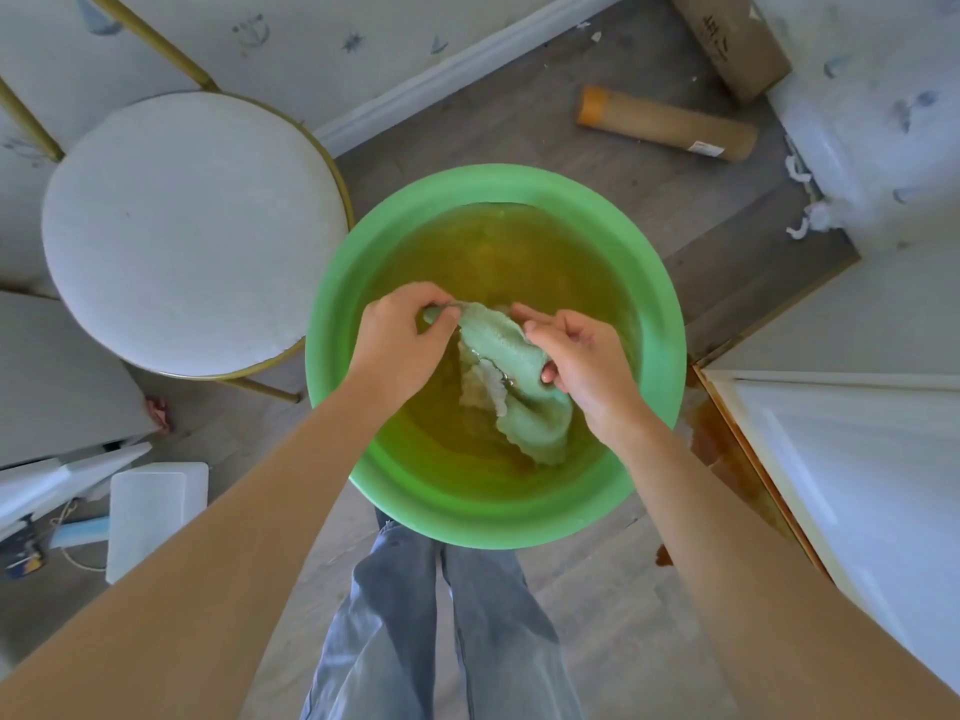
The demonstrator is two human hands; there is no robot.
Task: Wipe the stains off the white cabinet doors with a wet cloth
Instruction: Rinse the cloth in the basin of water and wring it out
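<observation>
Two hands are engaged over the water, and both are closed on the same cloth (506, 350). By the left hand (397, 343) one end is pinched between curled fingers and thumb; by the right hand (582, 363) the other part is gripped from above, fingers wrapped round the fabric. The step in hand is judged to be the rinsing or wringing of the cloth before any wiping is done. For this to be done well, the cloth should be gathered into a tight roll, twisted in opposite directions by the two hands, and kept above the basin (337, 314) so that the runoff is caught. It should be left damp rather than dripping, since streaks would otherwise be left on a white surface. The water is seen to be yellowish and cloudy, so a fresh fill may be called for.

The cloth is pale green with a fuzzy, towel-like texture and a scalloped edge; it is stretched between the hands, and its lower fold hangs down to or into the water, inside the green basin on the floor. A whitish patch, perhaps foam, is seen beneath it.

A white cabinet door (852, 459) is seen at the right, just beside the basin, with brownish stains (719, 439) at its foot. A round white stool (192, 231) stands to the left.
</observation>
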